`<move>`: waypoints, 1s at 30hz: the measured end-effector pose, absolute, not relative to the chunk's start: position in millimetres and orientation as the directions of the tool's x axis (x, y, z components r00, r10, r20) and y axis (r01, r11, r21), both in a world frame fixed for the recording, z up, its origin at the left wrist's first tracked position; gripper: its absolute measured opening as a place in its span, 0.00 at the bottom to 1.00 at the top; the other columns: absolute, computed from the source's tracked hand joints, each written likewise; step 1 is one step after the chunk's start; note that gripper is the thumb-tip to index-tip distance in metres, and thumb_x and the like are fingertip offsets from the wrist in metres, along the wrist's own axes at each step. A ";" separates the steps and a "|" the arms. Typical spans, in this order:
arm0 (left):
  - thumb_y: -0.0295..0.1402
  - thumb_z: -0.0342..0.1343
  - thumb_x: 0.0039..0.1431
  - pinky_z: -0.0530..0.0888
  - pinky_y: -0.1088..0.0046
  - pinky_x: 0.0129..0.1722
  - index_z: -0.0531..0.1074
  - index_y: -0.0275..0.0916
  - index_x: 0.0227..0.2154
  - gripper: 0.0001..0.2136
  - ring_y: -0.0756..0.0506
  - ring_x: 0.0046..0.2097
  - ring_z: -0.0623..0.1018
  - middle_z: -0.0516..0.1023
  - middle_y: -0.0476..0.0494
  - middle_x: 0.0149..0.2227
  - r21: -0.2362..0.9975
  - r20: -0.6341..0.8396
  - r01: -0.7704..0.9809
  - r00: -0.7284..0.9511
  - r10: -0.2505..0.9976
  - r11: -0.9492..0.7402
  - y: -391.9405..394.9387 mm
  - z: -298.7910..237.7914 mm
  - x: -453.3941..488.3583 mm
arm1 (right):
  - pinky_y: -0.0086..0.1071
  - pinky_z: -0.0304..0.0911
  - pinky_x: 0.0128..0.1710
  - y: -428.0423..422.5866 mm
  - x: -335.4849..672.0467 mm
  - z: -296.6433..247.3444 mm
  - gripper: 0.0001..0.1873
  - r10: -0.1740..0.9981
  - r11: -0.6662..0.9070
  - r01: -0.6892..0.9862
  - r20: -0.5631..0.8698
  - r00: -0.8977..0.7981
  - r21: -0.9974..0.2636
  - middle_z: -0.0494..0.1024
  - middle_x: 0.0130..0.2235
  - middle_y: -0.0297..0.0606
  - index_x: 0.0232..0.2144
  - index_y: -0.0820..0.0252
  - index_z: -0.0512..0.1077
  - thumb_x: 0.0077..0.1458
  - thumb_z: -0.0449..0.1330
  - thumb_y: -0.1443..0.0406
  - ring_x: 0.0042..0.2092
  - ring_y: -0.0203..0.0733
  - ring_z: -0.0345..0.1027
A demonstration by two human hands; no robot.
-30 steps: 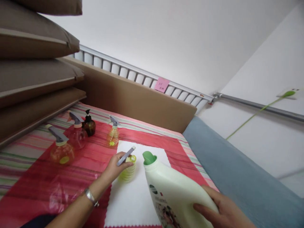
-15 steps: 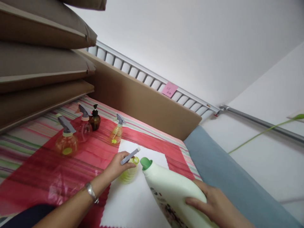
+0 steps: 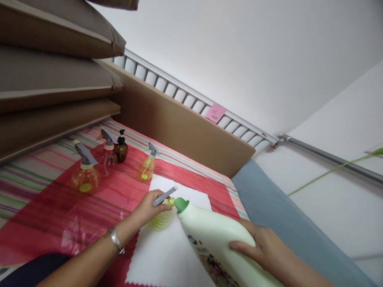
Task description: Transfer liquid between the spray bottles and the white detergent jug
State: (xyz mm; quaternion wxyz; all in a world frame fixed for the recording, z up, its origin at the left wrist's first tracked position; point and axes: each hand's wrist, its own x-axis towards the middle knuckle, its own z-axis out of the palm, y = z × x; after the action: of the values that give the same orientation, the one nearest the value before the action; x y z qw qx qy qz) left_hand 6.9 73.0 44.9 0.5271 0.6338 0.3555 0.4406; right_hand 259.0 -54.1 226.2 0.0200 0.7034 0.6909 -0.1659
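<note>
My left hand [image 3: 152, 206] is closed at the top of a clear yellow-green spray bottle [image 3: 162, 220], whose open mouth faces up and right. A grey object that looks like the trigger sprayer head [image 3: 164, 196] lies across the same fingers. Wrapped around a large pale green detergent bottle [image 3: 214, 231], my right hand [image 3: 254, 245] tilts it to the left. Its green spout [image 3: 180, 205] is right by the small bottle's mouth; I cannot tell whether they touch. No stream of liquid is visible. White scalloped-edge paper [image 3: 182, 255] lies beneath.
Several other bottles stand at left and back: an amber spray bottle [image 3: 85, 180], a pink one [image 3: 107, 161], a brown pump bottle [image 3: 121, 149] and a yellow spray bottle [image 3: 147, 168]. Stacked cushions [image 3: 56, 75] rise at left. A brown board [image 3: 179, 123] borders the back.
The detergent bottle has moved slightly left, bringing its green spout closer to the small bottle's mouth. My left hand has stayed nearly still. The whole view has shifted a little.
</note>
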 end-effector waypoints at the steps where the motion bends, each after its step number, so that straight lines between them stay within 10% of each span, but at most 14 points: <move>1: 0.36 0.64 0.44 0.62 0.75 0.28 0.76 0.33 0.33 0.14 0.48 0.29 0.68 0.70 0.49 0.27 0.982 0.179 -0.016 0.360 0.916 -0.186 73.0 44.7 7.0 | 0.33 0.65 0.42 -53.7 258.6 227.3 0.20 0.965 -0.039 0.980 -0.263 -0.013 -0.194 0.78 0.43 0.35 0.40 0.52 0.72 0.51 0.56 0.48 0.43 0.48 0.71; 30: 0.38 0.64 0.43 0.61 0.76 0.27 0.76 0.35 0.33 0.14 0.49 0.27 0.67 0.69 0.51 0.25 0.983 0.180 -0.022 0.365 0.914 -0.185 70.0 46.1 10.3 | 0.33 0.64 0.32 -45.0 249.3 249.4 0.21 0.960 -0.047 0.998 -0.275 0.057 0.044 0.79 0.34 0.39 0.34 0.54 0.71 0.50 0.55 0.46 0.36 0.49 0.72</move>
State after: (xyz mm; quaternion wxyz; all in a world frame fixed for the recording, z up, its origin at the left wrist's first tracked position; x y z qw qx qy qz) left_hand 10.3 70.0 46.1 0.5323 0.6317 0.3527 0.4396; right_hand 249.3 -45.0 249.4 0.1117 0.7184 0.6813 -0.0857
